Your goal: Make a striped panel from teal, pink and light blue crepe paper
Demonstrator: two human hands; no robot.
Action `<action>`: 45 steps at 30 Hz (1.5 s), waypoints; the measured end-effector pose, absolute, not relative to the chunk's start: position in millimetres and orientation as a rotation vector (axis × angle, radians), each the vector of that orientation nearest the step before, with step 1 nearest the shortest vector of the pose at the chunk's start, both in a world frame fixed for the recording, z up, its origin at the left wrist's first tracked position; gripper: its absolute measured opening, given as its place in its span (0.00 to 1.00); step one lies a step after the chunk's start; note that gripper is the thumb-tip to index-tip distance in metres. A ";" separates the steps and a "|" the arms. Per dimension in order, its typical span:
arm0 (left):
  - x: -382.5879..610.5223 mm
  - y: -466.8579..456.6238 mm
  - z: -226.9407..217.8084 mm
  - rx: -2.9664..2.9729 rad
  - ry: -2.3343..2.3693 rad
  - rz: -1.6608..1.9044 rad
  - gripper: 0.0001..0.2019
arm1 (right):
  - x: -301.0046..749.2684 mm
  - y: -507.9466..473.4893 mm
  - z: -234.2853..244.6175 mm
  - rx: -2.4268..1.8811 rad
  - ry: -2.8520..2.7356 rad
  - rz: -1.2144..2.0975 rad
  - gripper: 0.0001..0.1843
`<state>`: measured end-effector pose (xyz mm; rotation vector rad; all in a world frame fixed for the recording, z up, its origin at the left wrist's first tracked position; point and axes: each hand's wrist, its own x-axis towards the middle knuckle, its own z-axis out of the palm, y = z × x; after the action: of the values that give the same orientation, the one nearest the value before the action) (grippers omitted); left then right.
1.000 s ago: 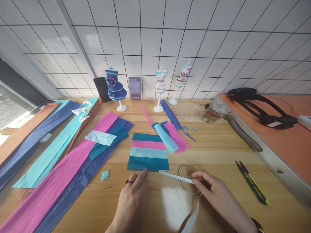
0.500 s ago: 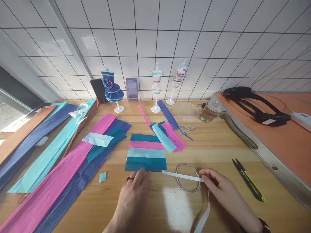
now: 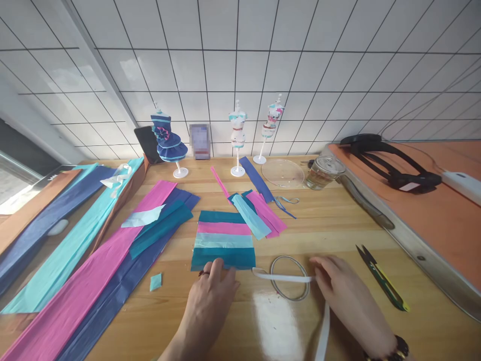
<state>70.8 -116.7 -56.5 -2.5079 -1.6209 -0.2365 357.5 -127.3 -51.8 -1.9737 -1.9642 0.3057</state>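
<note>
My left hand (image 3: 212,298) rests at the lower edge of a striped crepe-paper piece (image 3: 224,228) of teal, pink and pale blue bands. Its fingers are bent and a little apart, the tips touching that edge. My right hand (image 3: 343,288) is closed, thumb against fingers, on a narrow white tape strip (image 3: 283,277). The strip runs from the paper's lower right corner across a thin grey ring (image 3: 273,286), and its loose length hangs below the right hand towards the front. The fingertips of the right hand are partly hidden. Thread snips (image 3: 385,281) lie to its right.
Long paper strips (image 3: 90,250) cover the left side. Short paper pieces (image 3: 251,215) lie behind the striped one. Three small dress forms (image 3: 237,130), a phone (image 3: 200,143), a clear plate (image 3: 281,173) and a lidded glass (image 3: 323,175) stand or lie along the back. Black headgear (image 3: 394,170) sits right.
My left hand's fingers have lifted and spread slightly at the paper's edge. The white strip now sags and twists, and my right hand has turned more palm-down. The view has shifted slightly.
</note>
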 end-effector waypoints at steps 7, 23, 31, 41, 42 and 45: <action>70.7 -119.8 -56.5 -2.525 -1.607 -0.265 0.07 | 286.5 -113.7 -27.9 -1.654 -2.125 0.391 0.08; 77.0 -124.8 -56.9 -2.467 -1.665 -0.401 0.09 | 250.5 -121.9 -31.7 -1.604 -2.273 0.397 0.08; 81.5 -121.8 -56.3 -2.572 -1.613 -0.279 0.03 | 267.5 -115.3 -40.0 -1.630 -2.198 0.337 0.10; 81.3 -119.0 -56.2 -2.515 -1.562 -0.437 0.09 | 278.1 -112.3 -45.3 -1.634 -2.154 0.359 0.11; 81.5 -118.9 -55.7 -2.510 -1.562 -0.429 0.10 | 278.6 -112.2 -45.0 -1.635 -2.151 0.362 0.11; 83.1 -118.6 -54.0 -2.526 -1.599 -0.326 0.04 | 280.4 -111.9 -44.2 -1.637 -2.148 0.372 0.11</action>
<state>83.1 -118.6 -54.0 -2.5262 -1.5991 -0.3255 280.4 -111.9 -44.2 -1.6365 -2.1475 0.3715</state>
